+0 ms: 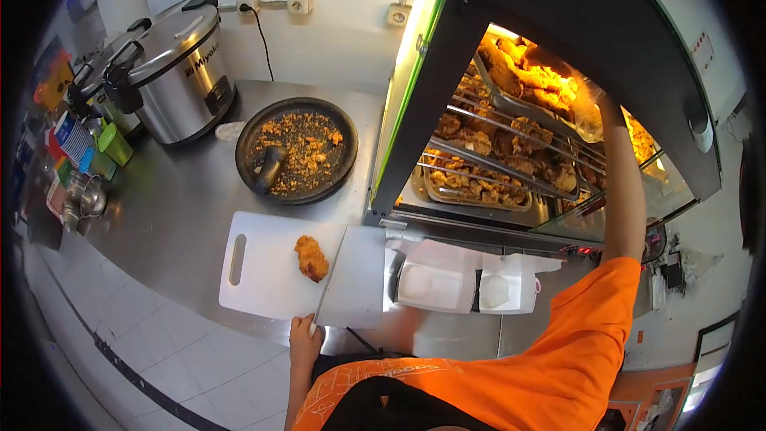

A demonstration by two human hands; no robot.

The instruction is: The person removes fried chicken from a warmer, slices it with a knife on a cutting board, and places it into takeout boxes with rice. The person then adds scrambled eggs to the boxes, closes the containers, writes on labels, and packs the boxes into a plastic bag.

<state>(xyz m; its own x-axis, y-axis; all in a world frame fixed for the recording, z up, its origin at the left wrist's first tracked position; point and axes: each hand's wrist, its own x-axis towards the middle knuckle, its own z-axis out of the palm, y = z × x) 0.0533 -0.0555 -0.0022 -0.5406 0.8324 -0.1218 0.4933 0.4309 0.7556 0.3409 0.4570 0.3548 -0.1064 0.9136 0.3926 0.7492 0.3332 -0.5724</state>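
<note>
My left hand [305, 338] is wrapped round the handle of a knife [329, 278], whose blade lies over a white cutting board [263, 291]. A piece of fried chicken [311, 258] rests on the board, just left of the blade. My right hand [592, 105] reaches into the lit warming cabinet [523, 233], beside the fried chicken [531, 76] on its upper shelf. Clear plastic seems to cover that hand. Glare and blur hide its fingers, so whether it grips anything does not show.
Two open white boxes [435, 275] stand right of the board, below the cabinet. Behind the board sits a dark stone mortar [351, 156] with crumbs and a pestle [273, 169]. Large rice cookers [179, 72] stand at the back left, near cups [76, 144]. Lower cabinet trays hold more chicken.
</note>
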